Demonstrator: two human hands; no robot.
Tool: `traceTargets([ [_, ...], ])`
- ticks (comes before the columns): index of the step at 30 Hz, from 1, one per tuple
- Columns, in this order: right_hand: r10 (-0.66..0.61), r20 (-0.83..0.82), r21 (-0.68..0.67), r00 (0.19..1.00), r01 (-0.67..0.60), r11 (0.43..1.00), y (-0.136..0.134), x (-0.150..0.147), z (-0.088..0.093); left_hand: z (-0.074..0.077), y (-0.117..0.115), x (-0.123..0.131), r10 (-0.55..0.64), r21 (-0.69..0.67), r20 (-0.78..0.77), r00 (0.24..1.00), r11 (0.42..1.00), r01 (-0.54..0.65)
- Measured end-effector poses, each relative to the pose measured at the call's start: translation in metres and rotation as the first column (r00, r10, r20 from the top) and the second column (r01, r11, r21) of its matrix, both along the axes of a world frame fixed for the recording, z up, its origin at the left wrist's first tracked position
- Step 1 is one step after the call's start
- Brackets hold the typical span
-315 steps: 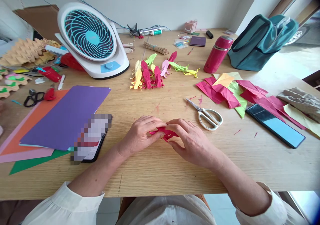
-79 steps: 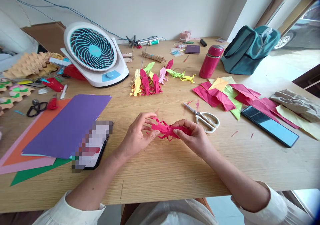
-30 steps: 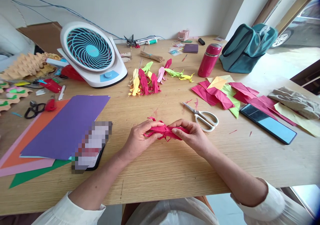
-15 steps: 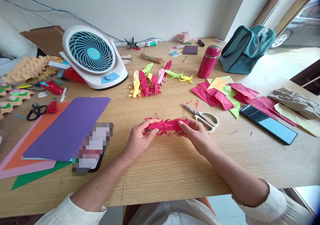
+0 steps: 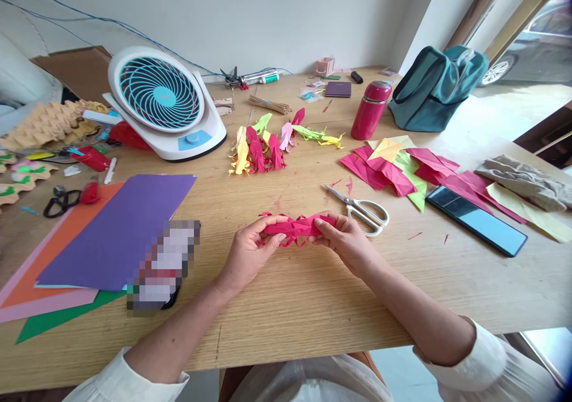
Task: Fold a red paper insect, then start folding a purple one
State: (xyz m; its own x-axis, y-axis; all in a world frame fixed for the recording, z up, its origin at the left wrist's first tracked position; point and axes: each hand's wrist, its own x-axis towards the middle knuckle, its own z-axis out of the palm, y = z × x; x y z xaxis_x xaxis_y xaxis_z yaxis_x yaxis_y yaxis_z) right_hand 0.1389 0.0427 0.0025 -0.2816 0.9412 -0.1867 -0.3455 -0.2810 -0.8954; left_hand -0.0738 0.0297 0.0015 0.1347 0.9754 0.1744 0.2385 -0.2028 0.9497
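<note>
A folded red paper figure [image 5: 295, 228] with thin curled strips along its sides is stretched between my two hands above the table. My left hand [image 5: 257, 241] pinches its left end between thumb and fingers. At the other end, my right hand [image 5: 342, 235] grips the paper with the thumb on top. White-handled scissors [image 5: 367, 212] lie just beyond my right hand, blades partly apart. Farther back sits a group of folded paper figures [image 5: 257, 152] in red, yellow, green and pink, with similar thin strips.
Coloured paper sheets [image 5: 120, 229] and a blurred phone [image 5: 163, 265] lie left, below a fan [image 5: 165, 101]. To the right are folded paper pieces [image 5: 384, 164], another phone [image 5: 478, 220], a red flask [image 5: 372, 110], a teal bag [image 5: 435, 92] and a crumpled cloth [image 5: 527, 181].
My right thumb has shifted slightly left along the red paper figure, and my right hand has come a little closer to my left. Both hands keep their hold.
</note>
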Motion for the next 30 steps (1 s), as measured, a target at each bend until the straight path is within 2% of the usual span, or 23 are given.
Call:
traceTargets([
  [6,-0.028,-0.088,-0.086,0.996,0.020,0.996,-0.001,0.000,0.001,0.000,-0.001,0.003,0.041,-0.008,0.030,0.999,0.999,-0.041],
  [11,0.052,-0.115,-0.073,0.992,-0.061,0.995,0.000,0.000,-0.001,-0.001,-0.004,0.006,0.034,-0.047,0.037,0.999,0.998,-0.033],
  [17,-0.017,-0.207,-0.129,0.978,-0.010,0.992,0.002,-0.002,-0.005,-0.003,-0.008,0.009,0.058,-0.047,0.031,0.998,0.997,-0.057],
  [26,-0.065,-0.201,-0.158,0.977,0.033,0.987,0.004,-0.002,-0.007,0.000,-0.018,0.016,-0.029,-0.157,0.127,0.991,0.986,0.049],
  [30,-0.078,-0.059,-0.126,0.995,0.070,0.990,0.004,-0.003,-0.010,0.000,-0.022,0.020,-0.109,-0.188,0.156,0.982,0.972,0.138],
])
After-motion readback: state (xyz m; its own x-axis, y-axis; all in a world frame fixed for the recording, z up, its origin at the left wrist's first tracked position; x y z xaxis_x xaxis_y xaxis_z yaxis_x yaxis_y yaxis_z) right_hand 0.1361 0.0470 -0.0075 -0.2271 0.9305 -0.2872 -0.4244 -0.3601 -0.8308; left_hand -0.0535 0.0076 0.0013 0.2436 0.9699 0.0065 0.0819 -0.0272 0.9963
